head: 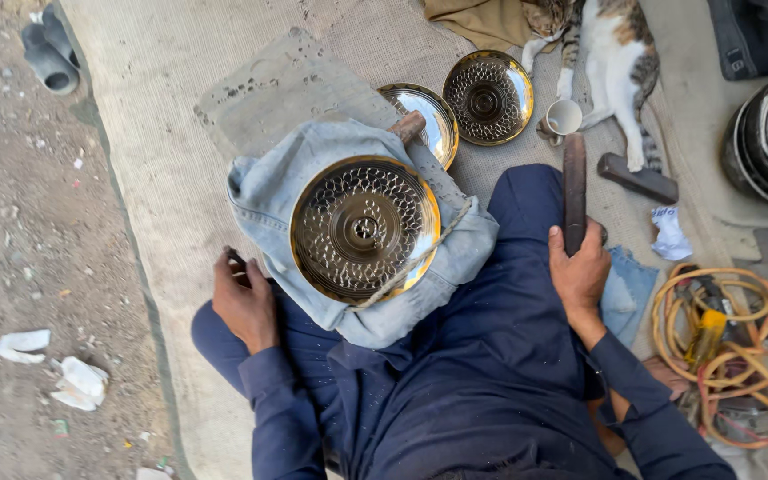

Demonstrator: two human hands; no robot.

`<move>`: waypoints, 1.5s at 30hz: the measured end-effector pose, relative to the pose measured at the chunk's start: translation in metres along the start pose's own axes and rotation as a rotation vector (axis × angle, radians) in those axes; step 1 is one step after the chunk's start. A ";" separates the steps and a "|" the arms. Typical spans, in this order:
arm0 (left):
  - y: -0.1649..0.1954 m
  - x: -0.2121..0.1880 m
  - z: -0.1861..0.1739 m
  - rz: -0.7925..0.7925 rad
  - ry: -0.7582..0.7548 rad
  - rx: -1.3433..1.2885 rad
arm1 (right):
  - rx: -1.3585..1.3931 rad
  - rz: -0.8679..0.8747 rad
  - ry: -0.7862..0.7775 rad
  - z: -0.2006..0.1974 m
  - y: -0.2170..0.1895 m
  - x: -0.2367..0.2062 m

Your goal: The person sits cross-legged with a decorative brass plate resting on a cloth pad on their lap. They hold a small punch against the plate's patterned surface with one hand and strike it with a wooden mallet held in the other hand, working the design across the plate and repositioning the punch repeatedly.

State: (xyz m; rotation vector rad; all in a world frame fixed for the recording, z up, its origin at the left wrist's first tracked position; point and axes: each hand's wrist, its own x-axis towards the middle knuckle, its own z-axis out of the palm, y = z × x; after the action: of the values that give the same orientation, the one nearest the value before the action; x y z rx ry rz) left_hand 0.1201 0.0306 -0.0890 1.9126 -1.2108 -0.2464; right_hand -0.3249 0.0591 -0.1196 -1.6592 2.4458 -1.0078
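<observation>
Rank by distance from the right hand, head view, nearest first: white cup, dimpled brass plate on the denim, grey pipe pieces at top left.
From the right hand:
1. Dimpled brass plate, on the denim over the lap, toward the left hand's side.
2. White cup, up on the mat beside the cat.
3. Grey pipe pieces, far top-left corner on the dirt.

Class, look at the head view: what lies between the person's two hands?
In the head view, between the left hand and the right hand lies a hammered brass plate on a folded denim cloth, resting over the person's lap.
</observation>
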 end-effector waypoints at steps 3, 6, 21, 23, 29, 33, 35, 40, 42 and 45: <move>0.001 -0.001 -0.001 0.034 0.116 -0.076 | -0.005 -0.030 -0.032 0.001 0.001 0.000; -0.001 -0.004 -0.007 0.023 0.194 -0.276 | 0.059 -0.035 -0.048 -0.002 0.000 -0.002; 0.076 -0.045 0.000 0.062 0.142 -0.300 | 0.114 -0.104 -0.063 0.001 -0.005 -0.008; 0.088 -0.050 -0.006 0.044 0.176 -0.225 | 0.165 -0.076 -0.078 -0.003 -0.006 -0.008; 0.100 -0.056 -0.006 0.070 0.081 -0.101 | 0.191 -0.068 -0.132 -0.010 -0.013 -0.010; 0.097 -0.042 -0.004 0.249 0.067 -0.228 | 0.035 -0.117 -0.106 -0.008 -0.012 -0.005; 0.095 -0.023 -0.011 0.331 0.008 -0.111 | 0.073 -0.097 -0.109 -0.009 -0.008 0.000; 0.108 0.031 -0.017 0.544 -0.158 0.134 | 0.137 -0.077 -0.152 -0.013 -0.002 0.005; 0.118 0.049 -0.017 0.623 -0.226 0.177 | 0.148 -0.087 -0.163 -0.013 -0.001 0.004; 0.130 0.066 -0.024 0.796 -0.270 0.191 | 0.132 -0.115 -0.136 -0.013 -0.002 0.001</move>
State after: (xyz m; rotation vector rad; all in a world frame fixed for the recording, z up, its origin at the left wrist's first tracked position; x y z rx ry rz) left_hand 0.0824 -0.0345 0.0384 1.4250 -2.1318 0.0459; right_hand -0.3287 0.0643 -0.1081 -1.7782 2.1727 -1.0089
